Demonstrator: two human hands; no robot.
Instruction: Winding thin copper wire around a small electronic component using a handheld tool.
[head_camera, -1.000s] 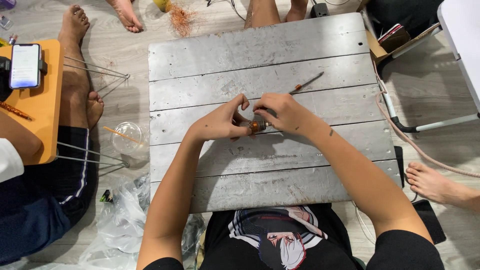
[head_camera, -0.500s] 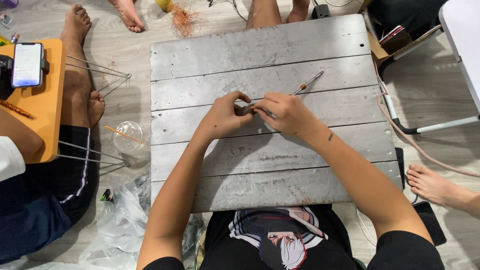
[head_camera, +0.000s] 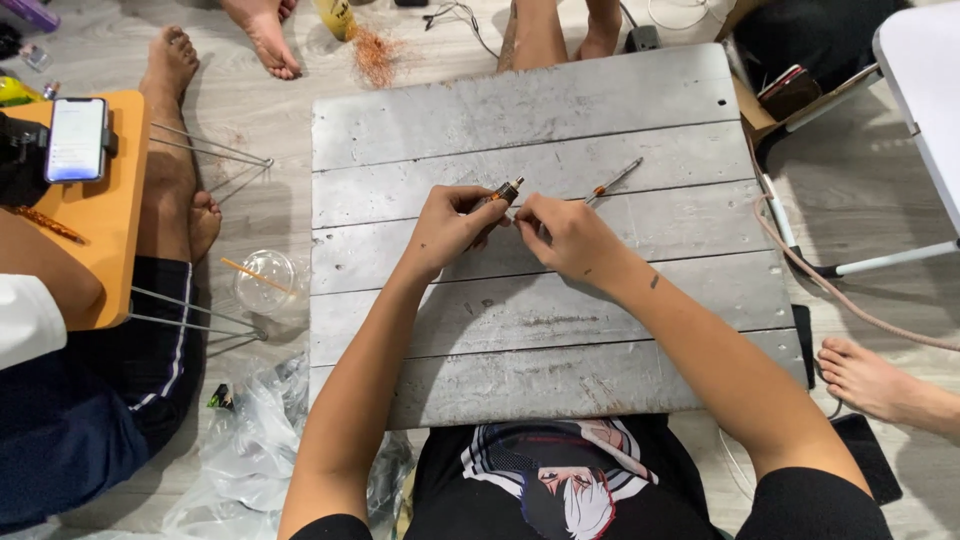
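My left hand (head_camera: 452, 225) pinches a small brown and metal cylindrical part (head_camera: 507, 190), its tip pointing up and to the right. My right hand (head_camera: 566, 234) is closed just beside that part, fingertips touching its lower end; whether it grips it I cannot tell. Both hands hover over the grey plank board (head_camera: 540, 330). A thin screwdriver with an orange band (head_camera: 612, 181) lies on the board just beyond my right hand.
A small orange table (head_camera: 105, 215) with a phone (head_camera: 76, 139) stands at the left, a person sitting by it. A clear plastic cup with a straw (head_camera: 262, 283) and plastic bags (head_camera: 240, 460) lie on the floor. Other people's feet surround the board. A cable (head_camera: 830, 290) curves at the right.
Both hands have moved farther up the board, and the small part has been raised and turned so its tip sticks out above my left fingers.
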